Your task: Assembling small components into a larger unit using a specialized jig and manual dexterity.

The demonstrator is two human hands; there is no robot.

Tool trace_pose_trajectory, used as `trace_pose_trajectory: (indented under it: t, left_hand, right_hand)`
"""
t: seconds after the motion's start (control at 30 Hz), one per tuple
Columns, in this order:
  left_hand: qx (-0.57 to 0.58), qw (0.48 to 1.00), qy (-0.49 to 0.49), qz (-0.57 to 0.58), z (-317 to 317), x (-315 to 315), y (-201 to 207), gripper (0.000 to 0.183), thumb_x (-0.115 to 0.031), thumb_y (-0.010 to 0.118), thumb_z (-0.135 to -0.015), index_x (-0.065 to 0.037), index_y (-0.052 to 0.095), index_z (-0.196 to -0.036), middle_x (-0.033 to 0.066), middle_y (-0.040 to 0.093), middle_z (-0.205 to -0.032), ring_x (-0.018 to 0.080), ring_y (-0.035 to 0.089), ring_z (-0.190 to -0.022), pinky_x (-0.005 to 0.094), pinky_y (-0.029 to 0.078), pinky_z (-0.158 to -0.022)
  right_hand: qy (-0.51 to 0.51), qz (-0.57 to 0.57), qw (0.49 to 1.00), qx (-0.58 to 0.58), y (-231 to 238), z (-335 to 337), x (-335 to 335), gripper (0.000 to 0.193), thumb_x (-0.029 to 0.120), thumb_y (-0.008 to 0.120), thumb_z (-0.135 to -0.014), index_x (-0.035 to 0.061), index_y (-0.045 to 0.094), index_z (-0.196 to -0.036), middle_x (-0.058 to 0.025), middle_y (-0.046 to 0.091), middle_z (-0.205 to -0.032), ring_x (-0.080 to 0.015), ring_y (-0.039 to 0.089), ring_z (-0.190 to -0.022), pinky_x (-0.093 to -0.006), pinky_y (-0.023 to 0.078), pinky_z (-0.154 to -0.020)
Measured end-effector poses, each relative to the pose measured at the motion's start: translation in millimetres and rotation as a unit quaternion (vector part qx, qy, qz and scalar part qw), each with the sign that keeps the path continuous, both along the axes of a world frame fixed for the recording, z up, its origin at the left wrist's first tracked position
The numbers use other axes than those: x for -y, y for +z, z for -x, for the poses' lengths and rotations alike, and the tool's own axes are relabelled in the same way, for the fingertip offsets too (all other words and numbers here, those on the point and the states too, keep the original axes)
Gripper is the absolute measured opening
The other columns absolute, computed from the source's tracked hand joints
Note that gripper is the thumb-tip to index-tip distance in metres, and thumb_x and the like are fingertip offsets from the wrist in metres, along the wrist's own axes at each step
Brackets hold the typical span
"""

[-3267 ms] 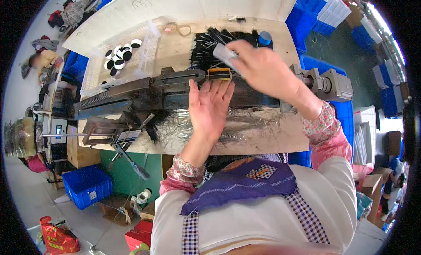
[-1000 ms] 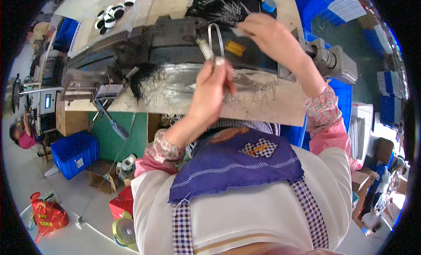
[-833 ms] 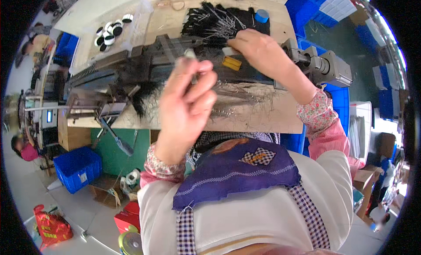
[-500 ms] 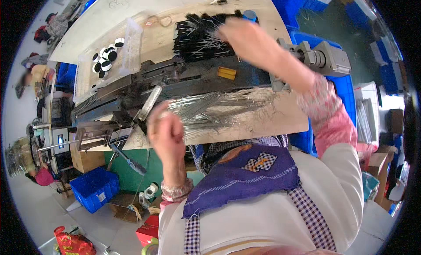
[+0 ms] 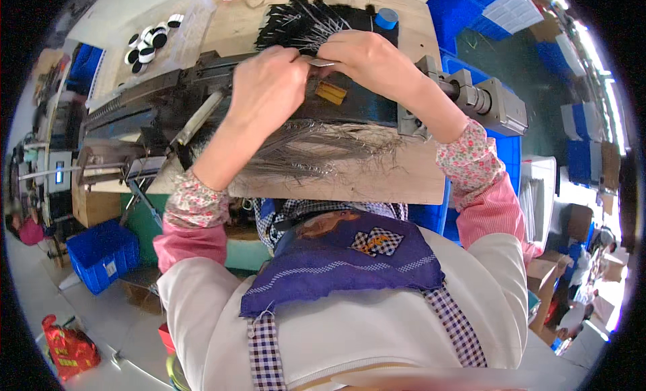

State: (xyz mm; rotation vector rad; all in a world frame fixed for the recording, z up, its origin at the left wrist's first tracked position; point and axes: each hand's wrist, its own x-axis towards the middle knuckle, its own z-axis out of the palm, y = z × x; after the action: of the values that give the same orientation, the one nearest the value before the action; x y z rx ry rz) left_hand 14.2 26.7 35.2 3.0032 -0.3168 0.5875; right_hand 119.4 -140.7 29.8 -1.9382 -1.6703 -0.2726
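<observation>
1. Hands met at upper centre of frame: left hand (image 5: 266,88) and right hand (image 5: 367,54) both pinched one thin silvery metal strip (image 5: 316,61), fingers closed on its two ends, strip held just above the dark machine bed (image 5: 168,101).
2. Strip sat between the two hands, near the yellow block (image 5: 331,92) on the machine and just below the pile of black ties (image 5: 316,21) at top centre.
3. Heap of thin black strands (image 5: 316,145) lay spread on the wooden bench (image 5: 397,182) at mid frame, below the hands and clear of them.
4. Black-and-white round caps (image 5: 149,41) sat upper left, blue cap (image 5: 386,17) at top right of the pile, grey motor (image 5: 491,105) at right end of the machine.
5. Progress, as a judgement: strip picked up and being handled, not yet seated on the machine; big pile at top plus loose strands on the bench suggested much work left. Count of finished pieces could not be told.
</observation>
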Motion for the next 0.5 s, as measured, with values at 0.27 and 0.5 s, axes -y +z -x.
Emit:
trace_pose_trajectory:
  t: [0.27, 0.5]
  left_hand:
    - [0.33, 0.934, -0.019, 0.133, 51, -13, -28, 0.012, -0.003, 0.065, -0.081, -0.003, 0.066, -0.093, 0.0066, 0.066, -0.091, 0.0221, 0.058, -0.084, 0.0336, 0.044, -0.078]
    - [-0.118, -0.092, -0.2, 0.968, 64, -34, -27, 0.04, -0.035, 0.042, -0.098, 0.002, 0.056, -0.095, -0.0012, 0.049, -0.058, 0.0061, 0.039, -0.04, 0.0204, 0.027, -0.032]
  right_hand:
    - [-0.012, -0.108, 0.99, -0.087, -10, 1, -28, 0.019, 0.014, 0.066, -0.081, 0.0008, 0.065, -0.093, -0.0126, 0.066, -0.086, -0.0294, 0.063, -0.077, -0.0336, 0.051, -0.071]
    - [-0.02, -0.043, 0.993, -0.104, -16, -2, -42, 0.017, 0.013, 0.067, -0.078, -0.0008, 0.064, -0.087, -0.0129, 0.065, -0.083, -0.0314, 0.062, -0.078, -0.0364, 0.05, -0.072]
